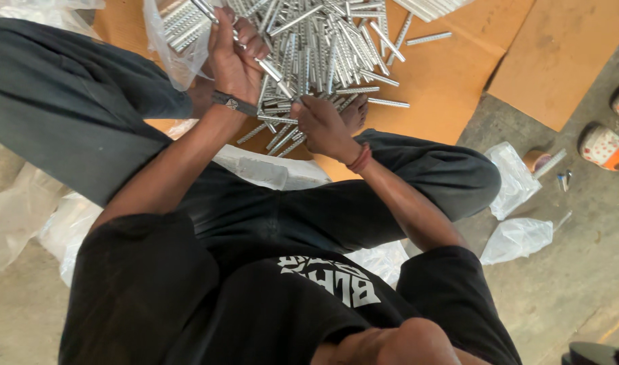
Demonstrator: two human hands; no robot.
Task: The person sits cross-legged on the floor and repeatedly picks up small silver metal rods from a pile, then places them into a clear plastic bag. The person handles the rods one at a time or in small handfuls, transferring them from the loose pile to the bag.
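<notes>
A big pile of short ribbed metal rods (323, 47) lies on brown cardboard (444, 74) in front of my crossed legs. My left hand (235, 57), with a dark band on its wrist, is raised over the pile's left side and grips a small bundle of rods (272, 67) that sticks out to both sides. My right hand (323, 125), a red thread on its wrist, rests at the pile's near edge with its fingers closed on a few rods there. A clear plastic bag (178, 40) holding more rods sits just left of my left hand.
Crumpled clear plastic bags (515, 179) and a tape roll (536, 159) lie on the concrete floor at the right. Another person's patterned shoes (603, 145) show at the right edge. More plastic sheeting (26, 209) lies to my left, and a second cardboard sheet (566, 54) is at top right.
</notes>
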